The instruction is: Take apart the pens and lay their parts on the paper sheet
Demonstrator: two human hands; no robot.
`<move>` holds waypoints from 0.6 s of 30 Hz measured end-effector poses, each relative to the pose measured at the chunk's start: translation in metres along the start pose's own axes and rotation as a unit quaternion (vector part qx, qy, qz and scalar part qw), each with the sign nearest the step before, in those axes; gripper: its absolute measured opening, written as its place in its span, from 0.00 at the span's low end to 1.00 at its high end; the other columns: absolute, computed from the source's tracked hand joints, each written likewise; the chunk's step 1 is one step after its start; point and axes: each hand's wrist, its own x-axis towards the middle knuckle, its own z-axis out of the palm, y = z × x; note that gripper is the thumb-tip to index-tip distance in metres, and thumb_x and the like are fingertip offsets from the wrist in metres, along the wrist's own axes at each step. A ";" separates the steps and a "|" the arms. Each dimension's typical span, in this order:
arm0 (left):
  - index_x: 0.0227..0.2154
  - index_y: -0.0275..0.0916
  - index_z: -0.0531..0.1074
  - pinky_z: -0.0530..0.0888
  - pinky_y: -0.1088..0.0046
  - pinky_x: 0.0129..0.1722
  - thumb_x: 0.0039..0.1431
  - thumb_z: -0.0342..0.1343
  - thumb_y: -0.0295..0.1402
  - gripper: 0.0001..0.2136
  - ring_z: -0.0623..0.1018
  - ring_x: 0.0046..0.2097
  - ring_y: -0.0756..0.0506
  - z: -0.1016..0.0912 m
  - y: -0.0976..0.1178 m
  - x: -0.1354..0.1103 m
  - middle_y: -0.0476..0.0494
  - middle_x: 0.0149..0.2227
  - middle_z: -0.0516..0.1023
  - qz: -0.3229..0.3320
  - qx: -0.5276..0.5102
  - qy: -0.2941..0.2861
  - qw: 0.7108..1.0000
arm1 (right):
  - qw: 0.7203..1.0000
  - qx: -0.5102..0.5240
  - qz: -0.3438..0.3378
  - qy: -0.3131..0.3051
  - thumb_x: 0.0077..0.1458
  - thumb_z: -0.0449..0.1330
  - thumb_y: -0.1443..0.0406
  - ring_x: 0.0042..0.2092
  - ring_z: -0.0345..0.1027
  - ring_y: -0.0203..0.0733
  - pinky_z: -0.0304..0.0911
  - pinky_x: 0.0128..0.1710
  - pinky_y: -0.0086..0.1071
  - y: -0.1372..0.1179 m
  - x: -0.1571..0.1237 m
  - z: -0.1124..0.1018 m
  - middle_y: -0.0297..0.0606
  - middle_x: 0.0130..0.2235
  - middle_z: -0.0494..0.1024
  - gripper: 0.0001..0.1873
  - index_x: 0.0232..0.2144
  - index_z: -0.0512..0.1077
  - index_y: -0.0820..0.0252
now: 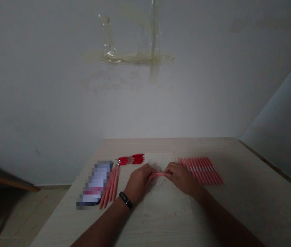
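Both my hands meet over the middle of the table, closed on a slim pink pen (159,174) held level between them. My left hand (140,180) grips its left end, and my right hand (180,175) pinches the right end; the fingers cover most of it. A neat row of pink pens (200,171) with pale bands lies just right of my right hand. Left of my left hand are several plain pink barrels (113,185), lying side by side. Behind them sits a small bundle of red pen parts (131,159) with silvery tips.
A phone-like object (96,183), blurred by pixels, lies at the table's left side. A pale sheet (169,202) with dark specks is under my hands. The wooden table (238,212) backs onto a wall (186,103) bearing peeling clear tape (132,60).
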 end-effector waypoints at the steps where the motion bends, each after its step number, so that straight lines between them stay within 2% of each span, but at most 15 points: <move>1: 0.37 0.41 0.77 0.68 0.72 0.37 0.68 0.49 0.39 0.13 0.77 0.39 0.45 0.000 0.000 0.000 0.44 0.37 0.78 0.001 0.003 -0.003 1.000 | 1.000 0.000 0.000 0.006 0.65 0.57 0.62 0.39 0.68 0.42 0.60 0.40 0.34 0.000 0.000 0.000 0.36 0.36 0.75 0.07 0.35 0.71 0.58; 3: 0.37 0.41 0.77 0.68 0.72 0.37 0.68 0.49 0.39 0.13 0.77 0.39 0.45 0.001 -0.001 0.000 0.44 0.37 0.78 -0.002 0.011 -0.008 1.000 | 1.000 -0.001 -0.005 0.023 0.61 0.60 0.66 0.40 0.67 0.42 0.59 0.40 0.33 0.001 0.000 -0.001 0.36 0.37 0.75 0.01 0.36 0.71 0.58; 6: 0.37 0.41 0.77 0.67 0.72 0.37 0.69 0.49 0.39 0.13 0.77 0.39 0.44 0.002 -0.002 0.000 0.44 0.37 0.79 -0.012 0.023 -0.016 1.000 | 0.998 -0.017 -0.012 0.052 0.58 0.61 0.71 0.40 0.67 0.42 0.58 0.40 0.33 0.003 0.000 -0.002 0.35 0.36 0.74 0.05 0.34 0.69 0.58; 9: 0.37 0.41 0.76 0.67 0.73 0.35 0.69 0.49 0.39 0.13 0.77 0.38 0.45 0.003 -0.002 0.001 0.44 0.36 0.78 -0.010 0.032 -0.017 0.999 | 0.998 -0.040 -0.015 0.056 0.56 0.63 0.71 0.41 0.66 0.42 0.58 0.43 0.35 0.005 0.000 -0.002 0.35 0.36 0.74 0.06 0.33 0.69 0.58; 14: 0.37 0.40 0.75 0.68 0.73 0.37 0.68 0.49 0.37 0.11 0.75 0.39 0.45 0.002 0.000 0.000 0.44 0.37 0.76 0.017 0.047 -0.003 0.999 | 0.997 -0.077 -0.018 0.001 0.55 0.60 0.73 0.42 0.67 0.43 0.59 0.45 0.36 0.004 -0.001 -0.002 0.37 0.37 0.75 0.07 0.36 0.71 0.59; 18: 0.39 0.41 0.75 0.69 0.69 0.43 0.66 0.53 0.33 0.07 0.75 0.42 0.44 0.004 -0.004 0.000 0.43 0.39 0.75 0.038 0.074 0.022 0.996 | 0.993 -0.088 -0.046 -0.063 0.54 0.56 0.75 0.47 0.69 0.44 0.60 0.51 0.36 0.001 -0.003 -0.004 0.38 0.45 0.78 0.20 0.48 0.73 0.55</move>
